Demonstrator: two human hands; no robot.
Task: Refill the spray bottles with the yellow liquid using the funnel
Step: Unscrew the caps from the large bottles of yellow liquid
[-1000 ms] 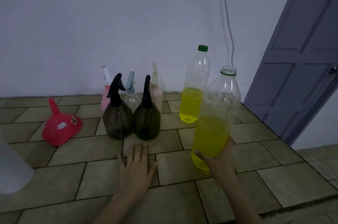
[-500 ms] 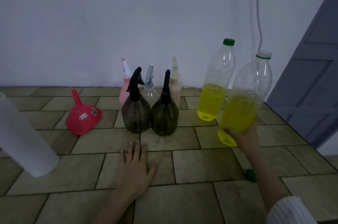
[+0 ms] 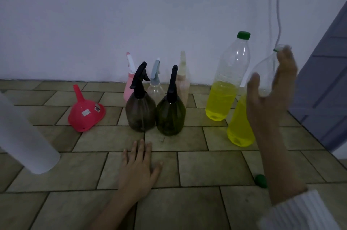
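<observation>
The uncapped bottle of yellow liquid (image 3: 242, 126) stood on the tiled floor (image 3: 197, 169) at the right, roughly half full. It was judged bottom-heavy, with thin walls likely to buckle and a smooth surface that could slip; a hold low on the filled part was judged safest. The right hand (image 3: 268, 102) was raised before its upper half with the fingers spread and relaxed; whether the bottle was touched could not be told. A capped bottle (image 3: 225, 87) stood just left and farther back. The two dark spray bottles (image 3: 140, 111) (image 3: 170, 115), still capped by their trigger heads, stood at centre, light and best taken by the neck. The left hand (image 3: 138, 169) lay flat on the near tiles, fingers straight. The red funnel (image 3: 86, 111), stiff and light, lay mouth-down at far left. A green cap (image 3: 261, 180) lay near right.
</observation>
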